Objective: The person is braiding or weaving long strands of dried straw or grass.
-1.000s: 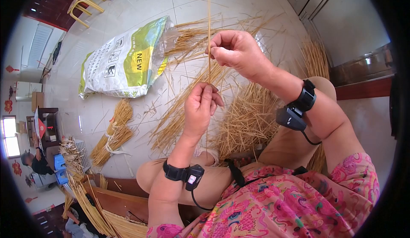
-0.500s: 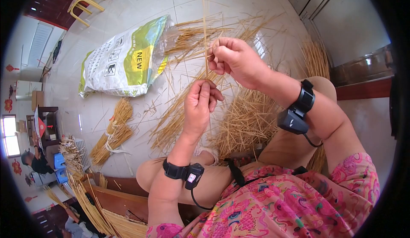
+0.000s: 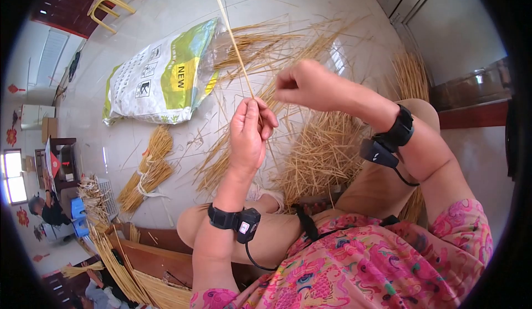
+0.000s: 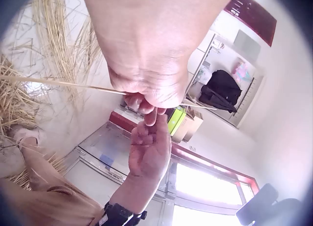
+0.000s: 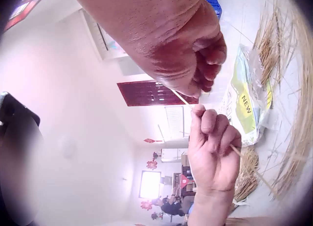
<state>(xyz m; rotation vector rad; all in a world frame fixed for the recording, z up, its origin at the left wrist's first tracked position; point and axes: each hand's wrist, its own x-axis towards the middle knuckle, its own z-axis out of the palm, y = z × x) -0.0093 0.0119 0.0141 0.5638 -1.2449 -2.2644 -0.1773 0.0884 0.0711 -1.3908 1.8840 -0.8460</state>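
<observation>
A long straw stalk (image 3: 235,46) slants up and to the left from my left hand (image 3: 248,134), which pinches it between thumb and fingers. In the right wrist view, one end of the stalk (image 5: 264,181) sticks out below the left hand (image 5: 215,152). My right hand (image 3: 316,87) is slightly blurred, up and to the right of the left one, off the stalk in the head view. Its fingers are curled, and nothing shows between them in the right wrist view (image 5: 195,60). Loose straw (image 3: 324,154) lies heaped on the floor below both hands.
A white and green sack (image 3: 158,79) lies on the tiled floor at left, near a tied straw bundle (image 3: 147,170). More stalks (image 3: 410,76) stand by the metal door at right. A wooden box (image 3: 160,259) and other people are at lower left.
The right hand has come off the stalk and moved slightly right and down. The left hand has shifted a little left and up, and the stalk has tilted from upright to leaning left.
</observation>
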